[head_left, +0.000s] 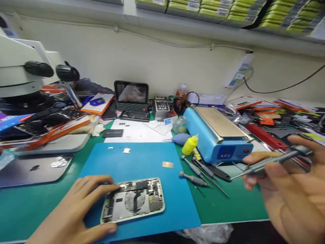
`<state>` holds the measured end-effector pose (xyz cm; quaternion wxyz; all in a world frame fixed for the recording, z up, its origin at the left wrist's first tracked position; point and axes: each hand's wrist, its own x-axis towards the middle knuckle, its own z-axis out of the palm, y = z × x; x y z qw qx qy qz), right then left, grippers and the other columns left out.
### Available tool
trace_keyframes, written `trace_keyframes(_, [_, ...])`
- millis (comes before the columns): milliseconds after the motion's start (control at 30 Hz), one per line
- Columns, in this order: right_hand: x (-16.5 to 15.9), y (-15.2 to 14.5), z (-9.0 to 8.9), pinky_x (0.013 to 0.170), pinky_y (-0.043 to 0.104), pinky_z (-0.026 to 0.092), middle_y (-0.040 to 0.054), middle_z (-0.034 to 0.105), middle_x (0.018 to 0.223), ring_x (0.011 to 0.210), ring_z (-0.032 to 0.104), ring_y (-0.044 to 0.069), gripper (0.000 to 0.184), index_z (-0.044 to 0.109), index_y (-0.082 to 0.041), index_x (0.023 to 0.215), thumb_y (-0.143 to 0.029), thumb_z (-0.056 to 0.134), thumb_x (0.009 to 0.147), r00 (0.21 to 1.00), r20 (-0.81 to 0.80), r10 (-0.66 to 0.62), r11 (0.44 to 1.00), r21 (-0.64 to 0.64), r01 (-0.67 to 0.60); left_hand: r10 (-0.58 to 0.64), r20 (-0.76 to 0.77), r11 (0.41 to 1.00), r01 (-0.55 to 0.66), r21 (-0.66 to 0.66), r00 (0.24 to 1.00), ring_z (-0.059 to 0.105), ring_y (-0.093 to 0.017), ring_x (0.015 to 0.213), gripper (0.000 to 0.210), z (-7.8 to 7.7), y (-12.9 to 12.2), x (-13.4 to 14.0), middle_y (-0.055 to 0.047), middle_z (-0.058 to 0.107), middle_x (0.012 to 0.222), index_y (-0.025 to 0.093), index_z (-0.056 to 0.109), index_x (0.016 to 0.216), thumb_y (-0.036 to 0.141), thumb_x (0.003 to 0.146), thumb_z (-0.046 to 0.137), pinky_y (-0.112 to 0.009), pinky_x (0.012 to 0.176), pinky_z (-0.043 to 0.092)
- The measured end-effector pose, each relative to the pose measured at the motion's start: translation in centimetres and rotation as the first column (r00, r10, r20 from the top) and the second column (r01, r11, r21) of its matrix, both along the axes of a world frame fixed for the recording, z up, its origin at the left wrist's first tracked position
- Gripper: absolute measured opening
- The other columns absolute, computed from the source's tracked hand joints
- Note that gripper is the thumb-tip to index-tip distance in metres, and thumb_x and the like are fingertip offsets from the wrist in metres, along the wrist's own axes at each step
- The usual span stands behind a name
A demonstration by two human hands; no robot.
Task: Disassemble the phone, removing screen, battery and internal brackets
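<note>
An opened phone (133, 200) lies flat on the blue mat with its inner boards and a round grey coil area exposed. My left hand (86, 206) spans its left end, fingertips on the upper edge and thumb at the lower edge. At the right, my right hand (286, 189) holds a grey screwdriver (269, 163) in the air, its thin tip pointing left, clear of the phone. Several similar screwdrivers (196, 179) lie between the phone and that hand. On the mat are a small copper-coloured plate (168, 165) and a small pale piece (126, 150).
A blue heating machine (220, 135) stands back right, beside a yellow bottle (190, 145) and a blue-grey air blower (180, 139). A microscope (25, 74) overhangs the left side. A small screen (131, 96) stands at the back. The blue mat (147, 156) covers part of the green bench.
</note>
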<state>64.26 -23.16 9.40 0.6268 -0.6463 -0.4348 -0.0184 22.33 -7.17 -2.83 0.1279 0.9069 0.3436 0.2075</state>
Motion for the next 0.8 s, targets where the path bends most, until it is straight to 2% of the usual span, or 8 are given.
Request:
trace_keyframes(100, [-8.3,1.8,-2.5,0.048,0.047,0.056,0.0121,0.08,0.111,0.084,0.077,0.037,0.065,0.037,-0.055,0.168,-0.041,0.059,0.109,0.995,0.042,0.094,0.995,-0.03,-0.093,-0.019,0.009,0.999,0.02,-0.041,1.0,0.069,-0.037,0.128,0.058,0.9,0.0,0.9,-0.007,0.073,0.145,0.041,0.076,0.141,0.068,0.091,0.086,-0.048,0.103,0.062])
trace_keyframes(200, [-13.8,4.3,-4.6,0.054,0.042,0.065,0.0094,0.081,0.113,0.077,0.079,0.028,0.055,0.042,-0.048,0.163,-0.037,0.06,0.112,0.955,-0.009,0.295,0.951,-0.097,-0.294,-0.064,0.021,0.995,0.066,-0.073,0.998,0.07,-0.037,0.125,0.066,2.0,0.1,1.5,-0.008,0.073,0.142,0.037,0.074,0.141,0.076,0.088,0.086,-0.049,0.102,0.06])
trace_keyframes(300, [-17.0,6.8,-5.8,0.057,0.038,0.069,0.0083,0.078,0.11,0.085,0.081,0.027,0.05,0.047,-0.043,0.159,-0.033,0.061,0.112,0.925,0.039,0.378,0.923,-0.099,-0.372,-0.1,0.044,0.988,0.104,-0.117,0.994,0.069,-0.038,0.125,0.081,3.1,0.2,1.7,-0.011,0.073,0.138,0.031,0.071,0.144,0.081,0.083,0.086,-0.051,0.104,0.059])
trace_keyframes(400, [-18.8,8.7,-6.3,0.068,0.038,0.072,0.0078,0.076,0.113,0.09,0.081,0.025,0.053,0.047,-0.04,0.16,-0.027,0.063,0.112,0.906,0.15,0.395,0.916,-0.141,-0.376,-0.073,0.073,0.985,0.083,-0.152,0.995,0.064,-0.04,0.132,0.092,3.7,0.1,1.9,-0.014,0.068,0.145,0.025,0.066,0.149,0.085,0.081,0.084,-0.053,0.107,0.057])
trace_keyframes(467, [-19.4,9.6,-6.5,0.072,0.037,0.072,0.0068,0.076,0.112,0.09,0.081,0.023,0.054,0.046,-0.039,0.161,-0.024,0.062,0.112,0.887,0.184,0.424,0.901,-0.189,-0.391,-0.027,0.085,0.989,0.039,-0.143,0.996,0.061,-0.041,0.135,0.088,3.6,0.0,2.1,-0.015,0.065,0.146,0.022,0.064,0.147,0.079,0.084,0.087,-0.055,0.109,0.056])
trace_keyframes(567, [-20.0,10.4,-7.0,0.071,0.035,0.071,0.0046,0.077,0.109,0.084,0.08,0.02,0.052,0.046,-0.035,0.162,-0.024,0.061,0.114,0.886,0.183,0.427,0.893,-0.238,-0.381,0.004,0.096,0.99,0.01,-0.139,0.995,0.061,-0.038,0.131,0.065,3.2,-0.2,2.3,-0.013,0.066,0.14,0.022,0.064,0.138,0.061,0.093,0.09,-0.056,0.107,0.055])
trace_keyframes(700, [-20.3,11.2,-7.6,0.069,0.031,0.069,0.003,0.078,0.11,0.083,0.08,0.017,0.052,0.046,-0.033,0.162,-0.024,0.061,0.114,0.887,0.192,0.42,0.892,-0.27,-0.364,0.048,0.138,0.979,-0.019,-0.203,0.989,0.062,-0.033,0.125,0.021,2.9,-0.1,2.3,-0.008,0.067,0.132,0.025,0.063,0.124,0.033,0.109,0.075,-0.053,0.105,0.055])
trace_keyframes(800, [-20.4,11.4,-7.8,0.069,0.028,0.069,0.003,0.078,0.113,0.088,0.08,0.016,0.054,0.046,-0.036,0.163,-0.024,0.063,0.114,0.877,0.197,0.438,0.882,-0.283,-0.377,0.056,0.166,0.973,-0.017,-0.23,0.985,0.062,-0.031,0.121,0.012,2.9,0.1,2.2,-0.006,0.067,0.129,0.026,0.061,0.117,0.025,0.11,0.07,-0.051,0.103,0.055])
